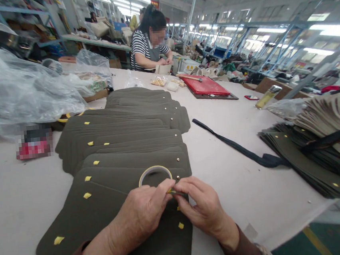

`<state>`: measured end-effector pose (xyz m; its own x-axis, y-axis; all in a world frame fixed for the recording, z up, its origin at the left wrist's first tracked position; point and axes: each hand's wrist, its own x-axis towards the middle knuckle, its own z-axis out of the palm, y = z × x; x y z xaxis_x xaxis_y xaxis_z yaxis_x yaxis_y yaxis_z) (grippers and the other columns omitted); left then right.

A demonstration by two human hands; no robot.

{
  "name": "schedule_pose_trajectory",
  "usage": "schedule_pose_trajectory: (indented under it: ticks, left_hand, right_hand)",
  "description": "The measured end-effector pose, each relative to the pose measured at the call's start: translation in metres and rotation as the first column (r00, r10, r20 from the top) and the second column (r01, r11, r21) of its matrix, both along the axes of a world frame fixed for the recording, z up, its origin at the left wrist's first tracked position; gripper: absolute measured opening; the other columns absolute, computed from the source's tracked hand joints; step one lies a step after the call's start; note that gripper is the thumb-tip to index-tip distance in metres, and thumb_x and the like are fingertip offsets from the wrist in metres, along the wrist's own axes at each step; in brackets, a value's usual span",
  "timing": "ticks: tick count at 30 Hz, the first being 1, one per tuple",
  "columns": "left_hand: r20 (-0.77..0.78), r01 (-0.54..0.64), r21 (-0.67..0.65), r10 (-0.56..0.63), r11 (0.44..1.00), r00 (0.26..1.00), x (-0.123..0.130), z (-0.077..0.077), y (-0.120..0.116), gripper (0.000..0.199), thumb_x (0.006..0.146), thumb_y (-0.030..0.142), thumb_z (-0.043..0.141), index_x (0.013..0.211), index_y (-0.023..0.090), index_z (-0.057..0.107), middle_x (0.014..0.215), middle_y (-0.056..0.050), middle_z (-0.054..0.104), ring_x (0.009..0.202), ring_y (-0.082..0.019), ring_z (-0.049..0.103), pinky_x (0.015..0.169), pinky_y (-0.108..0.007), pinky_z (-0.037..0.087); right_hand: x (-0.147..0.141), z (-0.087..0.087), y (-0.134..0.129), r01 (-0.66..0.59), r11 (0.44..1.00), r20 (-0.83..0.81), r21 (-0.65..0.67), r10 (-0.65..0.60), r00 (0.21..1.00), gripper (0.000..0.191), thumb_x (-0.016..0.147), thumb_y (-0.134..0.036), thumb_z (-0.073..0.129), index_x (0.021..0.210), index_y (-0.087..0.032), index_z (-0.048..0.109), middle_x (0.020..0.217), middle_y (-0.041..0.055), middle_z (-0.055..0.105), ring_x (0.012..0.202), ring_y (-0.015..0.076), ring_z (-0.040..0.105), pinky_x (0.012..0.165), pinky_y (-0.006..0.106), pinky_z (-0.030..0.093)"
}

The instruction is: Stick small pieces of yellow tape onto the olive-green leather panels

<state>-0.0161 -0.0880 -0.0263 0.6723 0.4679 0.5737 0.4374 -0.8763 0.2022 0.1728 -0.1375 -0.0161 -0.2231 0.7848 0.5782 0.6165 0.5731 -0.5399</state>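
Observation:
My left hand [146,208] is closed around a narrow roll of yellow tape [154,168], whose ring stands up above the fingers. Close beside it, my right hand [202,204] pinches a thin dark edge, apparently of the olive-green panel [157,241] under both hands. A bit of yellow shows between the fingertips, partly hidden. Farther up the table, overlapping olive-green panels [130,147] lie fanned out. Small yellow tape pieces [87,195] dot their left side, and small shiny metal studs [178,159] line their right side.
Bundled dark and beige panels [320,157] lie at right, with a black strap [234,145] trailing from them. A red slab [205,85], a mallet [191,77] and a bottle [269,96] are farther back. Clear plastic bags [18,82] crowd the left. A co-worker [150,45] works across the table.

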Motion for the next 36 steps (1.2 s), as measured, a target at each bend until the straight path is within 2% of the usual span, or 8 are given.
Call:
schedule_pose_trajectory:
  ticks: [9,12,14,17,19,22,31,36]
  left_hand:
    - [-0.006,0.059,-0.082,-0.059,0.995,0.998,0.0,-0.001,-0.002,0.017,0.097,0.015,0.035,0.101,0.017,0.051,0.07,0.002,0.062,0.058,-0.013,0.06,0.054,-0.024,0.043]
    - [0.005,0.04,-0.096,-0.04,0.995,0.999,0.003,-0.001,-0.001,0.022,0.096,0.014,0.034,0.082,0.02,0.05,0.061,0.004,0.053,0.052,-0.013,0.052,0.05,-0.024,0.038]
    - [0.026,0.029,-0.07,-0.027,0.997,0.999,0.006,-0.001,-0.002,0.025,0.096,0.013,0.035,0.076,0.021,0.048,0.059,0.004,0.05,0.05,-0.013,0.048,0.049,-0.025,0.035]
    - [0.075,0.05,-0.052,-0.046,0.997,0.996,0.01,0.0,-0.007,0.024,0.096,0.013,0.036,0.077,0.02,0.049,0.061,0.003,0.051,0.052,-0.013,0.047,0.052,-0.025,0.036]
    - [0.079,0.059,-0.053,-0.055,0.997,0.995,0.012,-0.001,-0.01,0.021,0.095,0.013,0.036,0.081,0.019,0.051,0.063,0.002,0.053,0.055,-0.013,0.049,0.055,-0.025,0.038]
    - [-0.047,-0.006,-0.045,0.004,0.999,0.999,0.014,-0.005,-0.011,0.016,0.094,0.013,0.04,0.084,0.019,0.053,0.069,0.0,0.056,0.06,-0.015,0.05,0.057,-0.027,0.04]
    - [-0.305,-0.088,-0.065,0.064,0.994,0.95,0.016,-0.017,-0.006,0.008,0.086,0.013,0.054,0.089,0.02,0.053,0.08,-0.002,0.056,0.071,-0.018,0.05,0.06,-0.029,0.042]
    - [-0.345,-0.095,-0.062,0.068,0.994,0.936,0.016,-0.018,-0.008,0.01,0.085,0.012,0.053,0.091,0.02,0.052,0.079,-0.002,0.054,0.071,-0.019,0.049,0.06,-0.031,0.041]
  right_hand:
    - [-0.008,-0.005,-0.001,0.064,0.995,0.029,0.079,-0.066,0.997,0.019,0.081,-0.002,0.051,0.084,-0.018,0.062,0.071,0.0045,0.068,0.064,0.0154,0.062,0.061,0.026,0.05]
    - [-0.014,-0.006,-0.003,0.18,0.981,-0.085,-0.071,-0.186,0.979,0.013,0.078,-0.008,0.055,0.076,-0.018,0.064,0.064,0.0023,0.066,0.055,0.0134,0.06,0.054,0.024,0.047]
    - [-0.017,-0.008,-0.003,0.197,0.916,-0.226,-0.348,-0.286,0.931,0.009,0.077,-0.014,0.057,0.07,-0.017,0.064,0.057,0.0006,0.064,0.048,0.012,0.058,0.047,0.021,0.044]
    - [-0.015,-0.011,0.004,0.078,0.743,-0.42,-0.665,-0.458,0.784,0.011,0.075,-0.025,0.062,0.068,-0.016,0.062,0.049,-0.001,0.061,0.041,0.0114,0.057,0.041,0.019,0.043]
    - [-0.007,-0.014,0.011,0.018,0.666,-0.467,-0.746,-0.542,0.698,0.017,0.071,-0.031,0.067,0.068,-0.015,0.063,0.048,-0.0012,0.061,0.039,0.0112,0.057,0.04,0.019,0.045]
    - [0.008,-0.019,0.018,0.005,0.609,-0.44,-0.793,-0.577,0.688,0.027,0.067,-0.039,0.073,0.072,-0.013,0.067,0.053,0.0005,0.064,0.041,0.0108,0.058,0.042,0.02,0.049]
    - [0.007,-0.02,0.02,0.255,0.739,-0.131,-0.623,-0.42,0.898,0.018,0.084,-0.03,0.06,0.08,-0.017,0.072,0.066,0.0022,0.069,0.057,0.0153,0.064,0.054,0.024,0.052]
    - [0.001,-0.018,0.025,0.383,0.831,0.066,-0.403,-0.391,0.918,0.011,0.084,-0.021,0.057,0.082,-0.018,0.067,0.069,0.0018,0.069,0.06,0.0157,0.065,0.059,0.025,0.049]
